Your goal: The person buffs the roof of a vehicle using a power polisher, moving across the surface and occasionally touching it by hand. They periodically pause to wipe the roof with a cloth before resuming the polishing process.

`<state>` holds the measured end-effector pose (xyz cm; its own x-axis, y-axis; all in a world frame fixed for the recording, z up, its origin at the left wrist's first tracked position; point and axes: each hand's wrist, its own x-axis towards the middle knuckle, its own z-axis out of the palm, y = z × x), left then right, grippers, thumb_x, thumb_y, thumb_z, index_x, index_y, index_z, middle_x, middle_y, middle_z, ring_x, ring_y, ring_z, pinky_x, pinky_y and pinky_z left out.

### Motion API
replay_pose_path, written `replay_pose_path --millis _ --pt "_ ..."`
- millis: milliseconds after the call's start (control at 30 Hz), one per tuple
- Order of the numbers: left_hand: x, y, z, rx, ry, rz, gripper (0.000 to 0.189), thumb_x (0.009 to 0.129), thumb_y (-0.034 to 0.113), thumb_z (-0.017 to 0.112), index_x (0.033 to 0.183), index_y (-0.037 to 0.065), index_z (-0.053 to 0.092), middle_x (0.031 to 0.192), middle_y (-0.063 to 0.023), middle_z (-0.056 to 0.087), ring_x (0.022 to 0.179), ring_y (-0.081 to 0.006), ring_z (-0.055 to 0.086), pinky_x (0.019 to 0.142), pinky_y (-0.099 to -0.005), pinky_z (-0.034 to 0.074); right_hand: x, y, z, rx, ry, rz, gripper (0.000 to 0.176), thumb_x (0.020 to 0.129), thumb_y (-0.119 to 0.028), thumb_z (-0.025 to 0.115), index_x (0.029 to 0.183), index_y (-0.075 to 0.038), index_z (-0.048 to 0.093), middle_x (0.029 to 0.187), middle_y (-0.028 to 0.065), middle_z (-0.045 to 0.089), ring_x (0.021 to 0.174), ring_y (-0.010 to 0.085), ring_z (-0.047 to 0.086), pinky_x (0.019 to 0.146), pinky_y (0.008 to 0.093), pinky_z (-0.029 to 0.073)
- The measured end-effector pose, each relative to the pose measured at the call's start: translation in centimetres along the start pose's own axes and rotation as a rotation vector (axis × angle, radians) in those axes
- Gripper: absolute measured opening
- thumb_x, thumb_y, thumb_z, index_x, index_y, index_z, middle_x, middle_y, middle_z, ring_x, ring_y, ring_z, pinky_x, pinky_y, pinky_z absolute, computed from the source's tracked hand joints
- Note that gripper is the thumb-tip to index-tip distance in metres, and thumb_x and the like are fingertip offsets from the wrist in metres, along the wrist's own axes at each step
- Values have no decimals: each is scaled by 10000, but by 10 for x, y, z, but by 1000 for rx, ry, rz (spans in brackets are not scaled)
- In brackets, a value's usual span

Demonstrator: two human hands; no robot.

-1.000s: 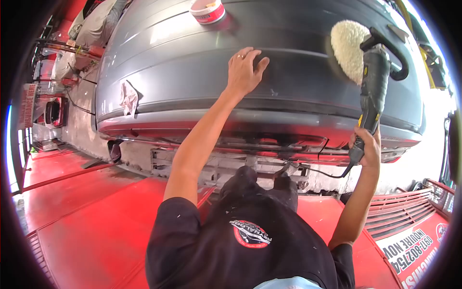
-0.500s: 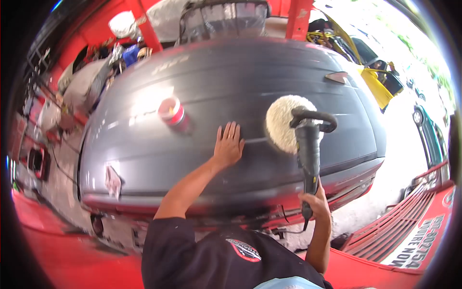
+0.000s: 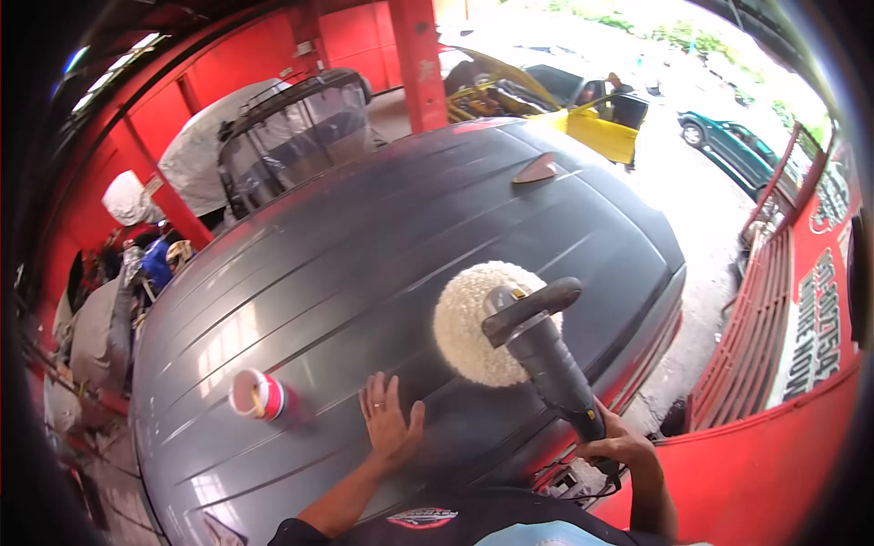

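Note:
My right hand (image 3: 621, 442) is wrapped round the rear handle of a black polisher (image 3: 552, 369). Its round, cream-coloured wool pad (image 3: 460, 318) overlaps the dark grey car roof (image 3: 364, 264) in this view. To the left of the pad, my left hand (image 3: 391, 426) is open over the roof, palm down, thumb spread away from the fingers, a ring on one of them. Farther left, a red and white tub (image 3: 276, 398) with a brownish thing inside stands on the roof. A fin-shaped antenna (image 3: 535, 170) rises near the roof's far right end.
A cloth (image 3: 218, 530) lies at the roof's near left edge. Beyond the roof stand a red post (image 3: 419, 68), a plastic-covered vehicle (image 3: 296, 136) and a yellow car with its door (image 3: 605, 135) open. A slatted red gate (image 3: 751, 332) is on the right.
The view has swung to the right, showing more of the yard. My left thumb has spread farther from the fingers. The polisher stays in my right hand, now slanting up to the left.

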<state>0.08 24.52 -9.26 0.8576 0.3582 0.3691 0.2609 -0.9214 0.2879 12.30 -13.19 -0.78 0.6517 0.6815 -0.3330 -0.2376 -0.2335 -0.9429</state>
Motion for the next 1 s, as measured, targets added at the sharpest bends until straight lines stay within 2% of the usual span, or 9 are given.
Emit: replay_pose_path --millis 100,167,233,300,367,467,600,900,1000 --pt "54 53 -38 -599 148 219 806 861 392 735 1426 -70 393 1429 -293 448 1389 -439 376 1164 -523 282 -5 -23 13 47 41 94 911 731 -3 786 1511 -87 323 826 60 622 706 149 642 614 301 547" --pt "99 91 -37 -737 72 375 881 812 381 813 1431 -69 377 1418 -280 461 1364 -386 423 1142 -464 332 -6 -26 11 -59 60 101 836 731 -24 801 1456 -64 386 842 60 639 710 149 649 624 301 554" --pt "131 130 4 -1326 -145 125 745 797 329 844 1337 -63 512 1310 -246 575 1209 -289 576 1035 -402 449 -3 -25 1 -125 97 192 710 736 -53 810 1351 -23 457 855 71 655 726 154 662 627 302 555" --pt "156 154 25 -1626 -104 -60 499 810 291 840 1154 -23 662 1077 -175 706 985 -179 669 860 -340 533 -3 -38 5 -152 93 206 554 744 -66 805 1216 9 525 835 78 659 700 158 666 605 301 546" --pt "164 177 31 -1581 188 -72 343 831 298 814 1008 19 722 834 -113 734 773 -173 701 710 -328 548 2 -46 0 -177 191 210 453 753 -78 794 1133 19 569 804 75 652 661 157 661 582 300 537" --pt "171 188 10 -1332 251 -185 340 846 347 788 1000 49 731 775 -101 727 732 -201 709 691 -318 543 6 -82 -6 -203 219 320 367 760 -85 784 1054 7 584 770 61 636 612 152 641 564 297 531" --pt "187 185 5 -1391 276 -324 403 848 431 757 1031 72 742 748 -104 723 718 -231 719 681 -325 544 21 -116 -35 -386 148 355 303 803 -134 762 1019 -3 595 768 85 651 610 173 652 573 321 549" --pt "190 149 12 -1337 454 -295 373 856 391 751 1017 54 746 765 -156 721 709 -287 726 662 -354 552 70 -109 -36 -483 63 403 208 825 -109 731 949 -9 598 705 63 624 561 151 601 516 301 493" --pt "186 122 -16 -1299 525 -398 361 860 380 752 1008 51 747 751 -150 718 705 -287 723 657 -353 546 96 -147 -13 -607 -46 306 274 825 -109 645 1084 -24 612 715 26 617 614 117 607 529 311 492"
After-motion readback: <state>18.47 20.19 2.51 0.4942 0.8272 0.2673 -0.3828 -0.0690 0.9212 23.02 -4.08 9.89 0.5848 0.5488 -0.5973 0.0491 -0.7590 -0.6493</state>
